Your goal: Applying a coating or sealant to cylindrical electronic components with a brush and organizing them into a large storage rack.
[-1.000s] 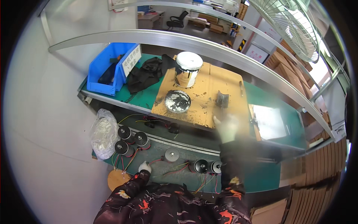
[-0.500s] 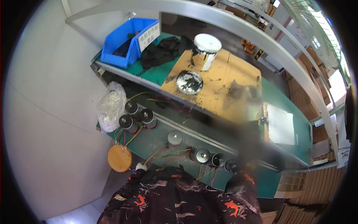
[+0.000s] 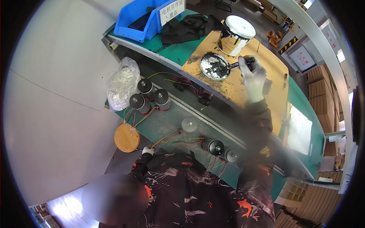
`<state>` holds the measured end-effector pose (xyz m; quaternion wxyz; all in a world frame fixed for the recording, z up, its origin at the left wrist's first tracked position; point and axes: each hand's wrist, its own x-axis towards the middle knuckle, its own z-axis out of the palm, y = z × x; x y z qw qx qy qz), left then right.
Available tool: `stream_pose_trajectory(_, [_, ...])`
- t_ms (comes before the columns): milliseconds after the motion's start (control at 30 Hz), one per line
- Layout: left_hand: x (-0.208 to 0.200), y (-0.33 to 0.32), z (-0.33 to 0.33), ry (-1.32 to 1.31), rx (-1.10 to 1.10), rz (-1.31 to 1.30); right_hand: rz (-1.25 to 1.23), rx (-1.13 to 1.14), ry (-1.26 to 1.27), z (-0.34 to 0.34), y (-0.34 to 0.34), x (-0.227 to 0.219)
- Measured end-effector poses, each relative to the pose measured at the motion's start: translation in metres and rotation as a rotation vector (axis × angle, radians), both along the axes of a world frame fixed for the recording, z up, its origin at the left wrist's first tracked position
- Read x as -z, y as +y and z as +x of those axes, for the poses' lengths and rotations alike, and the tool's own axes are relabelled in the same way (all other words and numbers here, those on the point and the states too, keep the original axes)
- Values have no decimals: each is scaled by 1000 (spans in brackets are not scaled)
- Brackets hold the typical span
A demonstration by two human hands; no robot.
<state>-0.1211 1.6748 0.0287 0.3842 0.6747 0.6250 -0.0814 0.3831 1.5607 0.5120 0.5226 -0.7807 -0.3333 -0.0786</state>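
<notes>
My right hand (image 3: 252,78), in a white glove, is closed round a black-handled brush (image 3: 233,65). The brush's tip rests in a shallow round dish (image 3: 205,72) smeared with black and white paint. Low in front of my body, my gloved left hand (image 3: 148,151) is closed beside the round wooden stool top (image 3: 127,138). Red, yellow and green wires (image 3: 166,137) run up to it from a grey motor (image 3: 189,124); what its fingers grip is too small to make out. Behind the dish stands a paint-stained tub (image 3: 235,36) with a white lid.
Three black-topped motors (image 3: 161,97) stand beside a clear plastic bag (image 3: 123,83); others (image 3: 216,147) are near my right arm. A blue bin (image 3: 142,21) and black cloth (image 3: 190,28) sit at the far left. Cardboard (image 3: 272,102) covers part of the raised bench, with a white sheet (image 3: 299,130) at right.
My right hand, blurred over the cardboard before, has moved left to the dish and now shows the brush in it. The whole view has shifted; my left hand remains low beside the stool.
</notes>
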Motion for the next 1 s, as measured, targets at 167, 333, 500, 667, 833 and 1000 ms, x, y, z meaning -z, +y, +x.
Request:
stream_pose_trajectory(167, [-3, 1, 7, -24, 1, -36, -10, -24, 40, 4, -1, 3])
stream_pose_trajectory(333, [-5, 4, 2, 19, 39, -63, 183, 0, 68, -38, -3, -4])
stream_pose_trajectory(500, [0, 5, 6, 7, 8, -55, -113, -134, 82, -114, -26, 64])
stream_pose_trajectory(667, [0, 3, -2, 40, -24, -120, -84, -4, 342, -156, -38, 148])
stream_pose_trajectory(833, [-6, 4, 7, 65, 1, -168, -139, -1, 371, -166, -51, 185])
stream_pose_trajectory(1000, [10, 6, -2, 22, -10, -195, -205, -11, 569, -166, -51, 190])
